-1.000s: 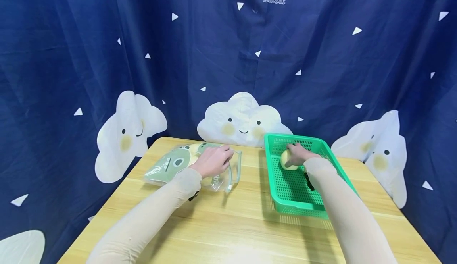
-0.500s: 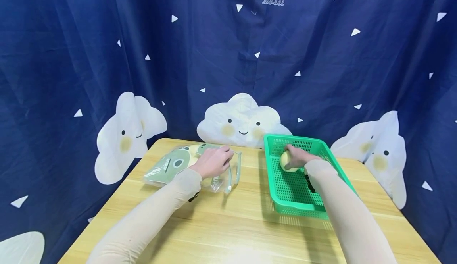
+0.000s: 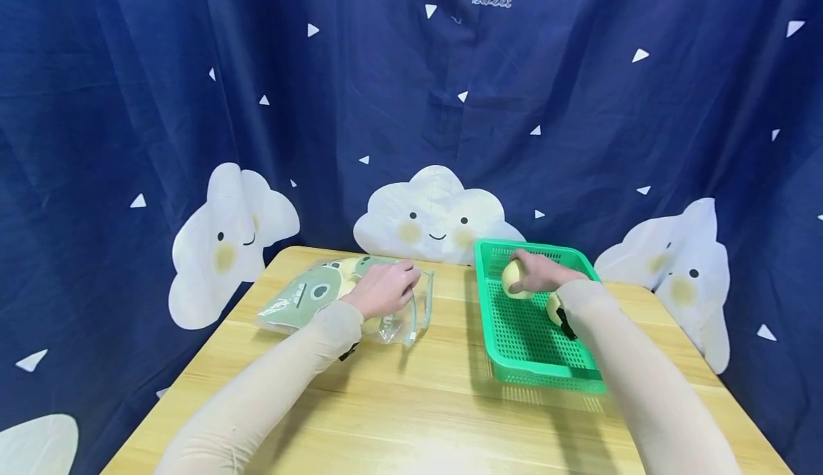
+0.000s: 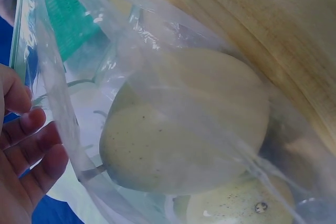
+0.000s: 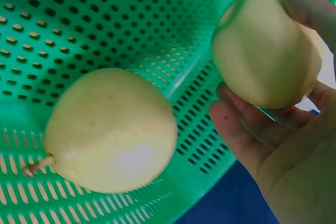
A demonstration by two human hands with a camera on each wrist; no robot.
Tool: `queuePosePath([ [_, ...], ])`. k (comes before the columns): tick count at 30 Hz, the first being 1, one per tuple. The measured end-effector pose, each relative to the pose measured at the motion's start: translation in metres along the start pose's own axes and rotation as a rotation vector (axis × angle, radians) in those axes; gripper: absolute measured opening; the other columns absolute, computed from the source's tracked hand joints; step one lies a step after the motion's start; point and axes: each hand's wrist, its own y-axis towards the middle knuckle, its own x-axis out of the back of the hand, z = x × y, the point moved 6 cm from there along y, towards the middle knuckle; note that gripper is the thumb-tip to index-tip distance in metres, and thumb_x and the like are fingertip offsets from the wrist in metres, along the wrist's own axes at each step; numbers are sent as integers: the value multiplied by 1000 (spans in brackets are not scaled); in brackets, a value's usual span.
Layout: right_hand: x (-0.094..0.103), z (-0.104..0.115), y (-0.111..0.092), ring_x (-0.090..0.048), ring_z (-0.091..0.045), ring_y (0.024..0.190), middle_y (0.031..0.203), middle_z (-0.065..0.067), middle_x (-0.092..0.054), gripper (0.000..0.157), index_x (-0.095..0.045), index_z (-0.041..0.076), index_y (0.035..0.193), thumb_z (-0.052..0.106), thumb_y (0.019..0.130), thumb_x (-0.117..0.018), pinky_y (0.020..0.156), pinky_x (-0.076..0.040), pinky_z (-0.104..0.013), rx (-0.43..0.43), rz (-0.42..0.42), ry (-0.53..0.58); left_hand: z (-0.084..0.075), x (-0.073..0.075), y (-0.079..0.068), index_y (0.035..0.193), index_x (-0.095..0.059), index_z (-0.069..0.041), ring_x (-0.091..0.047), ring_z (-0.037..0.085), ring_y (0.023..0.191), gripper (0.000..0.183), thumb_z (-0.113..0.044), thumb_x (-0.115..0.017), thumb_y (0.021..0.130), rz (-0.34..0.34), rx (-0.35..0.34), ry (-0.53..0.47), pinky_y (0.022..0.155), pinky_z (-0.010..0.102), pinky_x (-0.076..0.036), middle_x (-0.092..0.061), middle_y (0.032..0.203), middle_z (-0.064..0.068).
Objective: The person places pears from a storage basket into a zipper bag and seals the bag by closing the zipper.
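Observation:
My right hand grips a pale yellow pear inside the green basket. A second pear, with its stem showing, lies on the basket floor, partly hidden by my wrist in the head view. On the left, my left hand holds the rim of a clear plastic bag with a green cartoon print. The bag lies on the table, its pale green edge strips standing up beside my fingers. Through the film in the left wrist view show a large pear and another pear below it.
The light wooden table carries both the bag and the basket, with bare wood between them. Behind it hangs a dark blue curtain with white clouds and triangles, close to the table's back edge.
My right hand has lifted the pear slightly from the basket floor, and its wrist has shifted right. The second pear now shows beside the wrist. My left hand stays on the bag.

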Motion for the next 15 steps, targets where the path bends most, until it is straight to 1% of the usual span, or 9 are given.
queuePosePath([
  [4, 12, 11, -4, -60, -26, 91, 113, -15, -62, 75, -41, 4, 144, 33, 85, -77, 75, -49, -38, 17, -23, 4, 0, -2, 0, 83, -56, -19, -45, 8, 56, 9, -17, -61, 91, -20, -11, -8, 48, 26, -37, -50, 78, -7],
  [9, 25, 29, -6, -59, -24, 90, 111, -13, -62, 71, -43, 7, 143, 33, 86, -77, 76, -48, -38, 52, -39, -4, 1, -3, 0, 82, -56, -19, -45, 10, 56, 10, -17, -61, 91, -42, -11, -8, 47, 28, -37, -50, 78, -6],
  [15, 34, 51, -6, -58, -25, 93, 113, -12, -63, 73, -44, 9, 145, 35, 86, -77, 78, -47, -38, 88, -43, -52, 2, -1, 1, 83, -57, -18, -46, 10, 57, 9, -16, -61, 91, -23, -7, -22, 49, 28, -38, -51, 79, -6],
])
